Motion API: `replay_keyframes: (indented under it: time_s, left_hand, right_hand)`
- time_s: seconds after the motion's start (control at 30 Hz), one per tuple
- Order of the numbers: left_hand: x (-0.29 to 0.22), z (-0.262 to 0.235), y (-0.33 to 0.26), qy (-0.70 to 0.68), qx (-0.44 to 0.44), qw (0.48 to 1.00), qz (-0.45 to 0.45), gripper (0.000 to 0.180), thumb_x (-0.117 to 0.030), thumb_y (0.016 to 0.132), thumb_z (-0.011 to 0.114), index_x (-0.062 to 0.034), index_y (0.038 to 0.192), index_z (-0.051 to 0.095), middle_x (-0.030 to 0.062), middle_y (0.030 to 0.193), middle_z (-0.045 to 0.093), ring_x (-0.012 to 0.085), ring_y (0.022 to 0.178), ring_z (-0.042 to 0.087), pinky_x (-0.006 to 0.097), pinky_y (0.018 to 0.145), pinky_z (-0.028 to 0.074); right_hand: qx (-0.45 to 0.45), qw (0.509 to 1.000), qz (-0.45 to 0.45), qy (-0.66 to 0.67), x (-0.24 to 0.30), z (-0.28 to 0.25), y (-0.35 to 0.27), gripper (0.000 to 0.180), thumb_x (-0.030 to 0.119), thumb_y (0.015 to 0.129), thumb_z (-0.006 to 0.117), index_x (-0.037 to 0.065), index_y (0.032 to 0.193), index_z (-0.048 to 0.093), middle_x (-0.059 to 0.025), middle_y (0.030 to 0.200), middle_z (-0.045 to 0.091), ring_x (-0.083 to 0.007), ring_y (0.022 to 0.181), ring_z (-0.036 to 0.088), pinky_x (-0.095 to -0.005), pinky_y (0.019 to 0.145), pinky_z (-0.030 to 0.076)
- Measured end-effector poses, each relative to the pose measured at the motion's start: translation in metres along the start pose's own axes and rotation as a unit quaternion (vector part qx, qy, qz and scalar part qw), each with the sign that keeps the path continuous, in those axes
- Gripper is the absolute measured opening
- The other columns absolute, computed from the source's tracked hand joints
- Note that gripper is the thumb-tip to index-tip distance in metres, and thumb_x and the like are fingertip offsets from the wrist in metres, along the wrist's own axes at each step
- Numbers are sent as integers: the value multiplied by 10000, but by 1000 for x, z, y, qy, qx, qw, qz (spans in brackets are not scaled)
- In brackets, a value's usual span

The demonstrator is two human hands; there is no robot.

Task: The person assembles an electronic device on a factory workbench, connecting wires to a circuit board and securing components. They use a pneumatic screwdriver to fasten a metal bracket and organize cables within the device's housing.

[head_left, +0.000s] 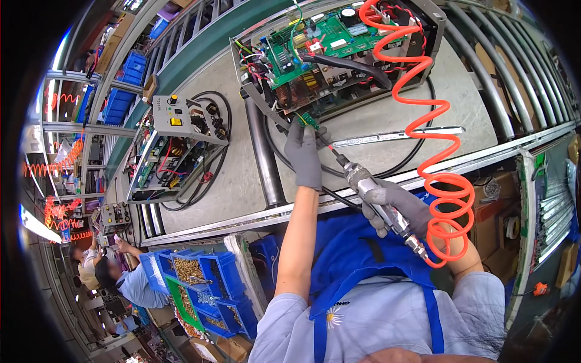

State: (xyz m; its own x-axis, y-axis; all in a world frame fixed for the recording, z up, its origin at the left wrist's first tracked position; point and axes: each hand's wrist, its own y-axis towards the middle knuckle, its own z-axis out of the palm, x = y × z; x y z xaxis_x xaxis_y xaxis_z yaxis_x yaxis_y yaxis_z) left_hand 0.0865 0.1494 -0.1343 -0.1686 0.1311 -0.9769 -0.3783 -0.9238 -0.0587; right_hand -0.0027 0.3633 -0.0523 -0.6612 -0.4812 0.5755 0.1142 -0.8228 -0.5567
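My left hand (302,148), in a grey glove, grips a small green circuit board (309,120) beside the lower front corner of an opened machine chassis (327,100). My right hand (393,202), gloved in grey too, is wrapped round a silver air screwdriver (363,180). Its bit points up and left, ending close to the fingers of my left hand; whether it touches a screw is too small to tell. An orange coiled air hose (445,136) runs from the screwdriver's rear end up past the chassis. On the chassis lies a larger green circuit board (321,45) with wires.
A metal strip (399,137) and black cable lie on the workbench (206,199) near my hands. To the left stands a second opened machine (175,139). Blue bins (209,284) of screws sit at lower left. Rollers (502,72) extend at right. Co-workers (136,281) work farther left.
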Motion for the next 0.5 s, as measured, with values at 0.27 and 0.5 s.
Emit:
replay_keyframes:
  time_s: [0.27,0.5]
  left_hand:
    - [-18,-23,10,50,123,991,-33,349,-52,1007,464,54,1338,431,183,1082,641,251,859,703,359,711,634]
    - [-20,-12,7,50,100,993,-39,354,-30,997,463,58,1335,403,194,1083,638,278,850,712,352,681,631]
  right_hand:
    - [27,1000,7,5,2,-2,0,494,351,882,629,64,1254,477,-63,827,595,-131,625,614,-292,507,543]
    - [31,999,3,-7,5,-6,0,422,341,902,621,54,1186,497,-60,820,590,-124,599,619,-282,494,553]
